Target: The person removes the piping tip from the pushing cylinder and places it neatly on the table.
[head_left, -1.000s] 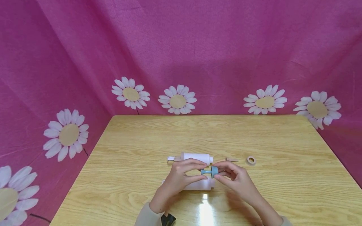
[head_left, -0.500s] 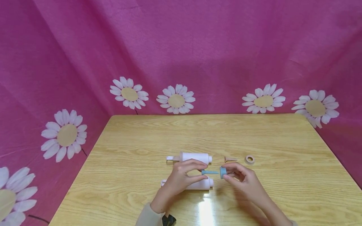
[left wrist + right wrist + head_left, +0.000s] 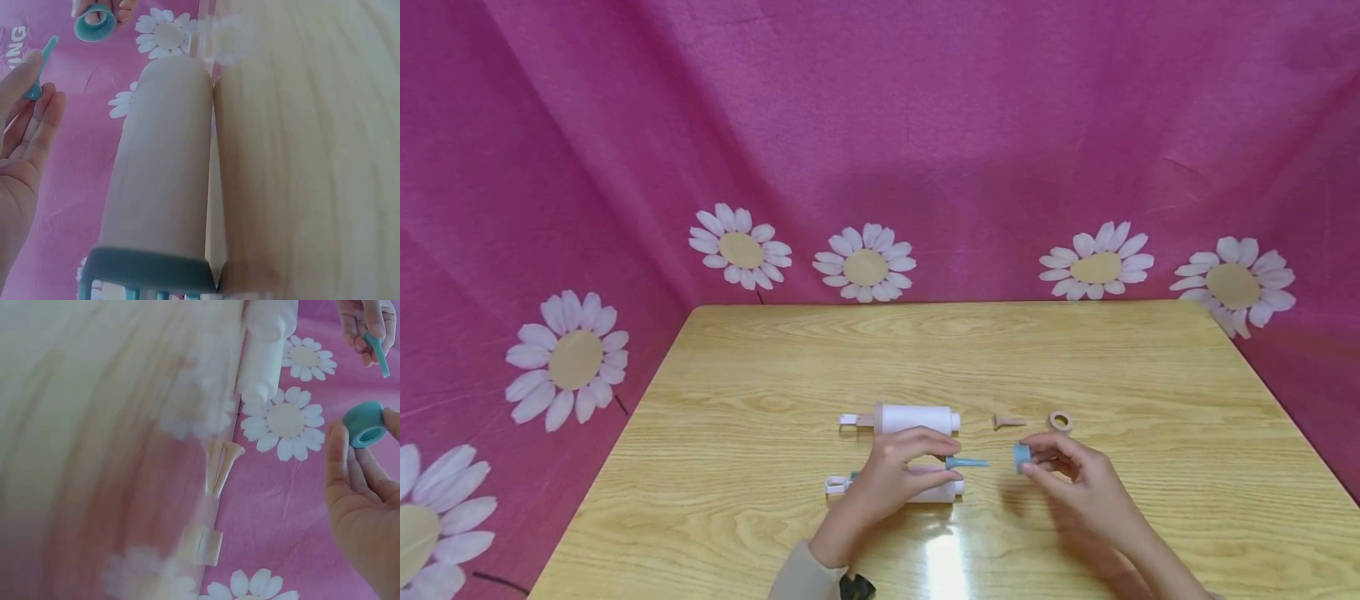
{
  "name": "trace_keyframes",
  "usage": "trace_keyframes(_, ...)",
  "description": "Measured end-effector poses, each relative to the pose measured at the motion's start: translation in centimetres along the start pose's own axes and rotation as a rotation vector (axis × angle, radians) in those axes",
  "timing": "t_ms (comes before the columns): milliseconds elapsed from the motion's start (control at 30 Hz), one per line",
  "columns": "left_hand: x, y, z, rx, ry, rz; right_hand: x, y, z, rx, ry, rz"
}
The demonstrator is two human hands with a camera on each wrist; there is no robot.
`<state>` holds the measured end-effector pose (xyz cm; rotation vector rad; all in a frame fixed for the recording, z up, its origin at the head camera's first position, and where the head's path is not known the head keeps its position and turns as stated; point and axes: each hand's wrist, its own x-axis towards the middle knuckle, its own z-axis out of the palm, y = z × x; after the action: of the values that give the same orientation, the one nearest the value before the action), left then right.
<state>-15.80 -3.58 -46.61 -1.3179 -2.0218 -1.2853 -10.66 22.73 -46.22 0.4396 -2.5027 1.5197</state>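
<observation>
Between thumb and fingers, my left hand (image 3: 889, 472) pinches a slim blue-green nozzle (image 3: 970, 462) by its wide end, the thin tip pointing right. My right hand (image 3: 1088, 479) holds a blue-green threaded ring (image 3: 1021, 458) by its edge, a short gap away from the nozzle's tip. In the right wrist view the threads inside the ring (image 3: 365, 425) show. Under my left hand lies a white cylindrical bottle (image 3: 936, 493), partly hidden; the left wrist view shows a blue-green collar (image 3: 147, 269) at one end of it.
A second white bottle (image 3: 917, 418) with a beige collar and a white handle-like end lies behind the first. To its right on the wooden table (image 3: 775, 358) are a beige nozzle (image 3: 1009, 422) and a beige ring (image 3: 1061, 422). A pink flowered cloth (image 3: 925, 125) hangs behind.
The ring has come off the nozzle and moved right with my right hand, opening a gap between them. My left hand, still pinching the nozzle, has shifted slightly right.
</observation>
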Motion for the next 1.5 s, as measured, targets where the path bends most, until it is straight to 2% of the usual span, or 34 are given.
trace_keyframes(233, 0.2, 0.9, 0.8, -0.002, -0.061, -0.077, -0.3, 0.8, -0.9, -0.135, 0.015, -0.042)
trace_keyframes(567, 0.4, 1.1, 2.7, 0.010, -0.080, -0.089, -0.8, 2.6, -2.7, -0.287, -0.010, -0.057)
trace_keyframes(767, 0.6, 1.4, 3.7, -0.036, -0.123, -0.181, -0.9, 3.5, -3.6, -0.331, -0.049, -0.031)
trace_keyframes(833, 0.7, 1.6, 4.1, -0.038, -0.131, -0.194, -0.8, 3.7, -3.8, -0.348, -0.062, -0.022)
trace_keyframes(900, 1.0, 1.8, 4.4, -0.012, -0.142, -0.194, -0.8, 3.9, -4.0, -0.366, -0.082, -0.007)
trace_keyframes(1000, 1.4, 2.1, 4.9, 0.016, -0.174, -0.218, -0.8, 4.2, -4.2, -0.410, -0.097, -0.027)
trace_keyframes(1167, 1.6, 2.4, 5.6, 0.022, -0.252, -0.321, -0.9, 4.8, -4.3, -0.485, -0.100, -0.080)
trace_keyframes(1233, 1.8, 2.5, 5.9, 0.061, -0.272, -0.342, -0.9, 4.9, -4.3, -0.509, -0.105, -0.081)
trace_keyframes(1367, 2.1, 2.5, 6.5, 0.137, -0.288, -0.359, -0.8, 4.8, -4.4, -0.565, -0.136, -0.043)
trace_keyframes(1500, 2.3, 2.5, 7.0, 0.174, -0.302, -0.380, -0.8, 4.7, -4.4, -0.599, -0.185, 0.008)
